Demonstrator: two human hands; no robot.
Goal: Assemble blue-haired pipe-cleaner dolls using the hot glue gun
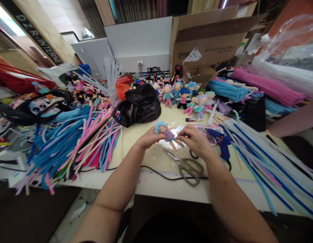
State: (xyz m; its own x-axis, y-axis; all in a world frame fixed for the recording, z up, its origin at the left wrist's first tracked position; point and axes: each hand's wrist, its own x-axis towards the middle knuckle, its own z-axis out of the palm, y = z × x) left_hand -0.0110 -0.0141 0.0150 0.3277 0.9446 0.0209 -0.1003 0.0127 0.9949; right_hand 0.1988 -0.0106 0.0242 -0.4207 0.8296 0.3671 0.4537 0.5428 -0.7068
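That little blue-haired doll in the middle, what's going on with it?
A person's left hand holds the small fuzzy doll with light blue hair and a purple body, while the right hand has its fingertips at the body's lower edge; exactly what they pinch is too small to tell. Scissors with olive-coloured handles lie on the pale yellow tabletop just nearer the person, and a blue glue gun lies beyond the right hand. More small, colourful dolls crowd the back.

Passage over tabletop (156, 162) between left forearm (121, 182) and scissors (181, 161), cable (166, 176) crossing its near end, glue gun (223, 143) obstructing beside right hand (195, 139), black bag (145, 104) and dolls (183, 98) blocking rear.
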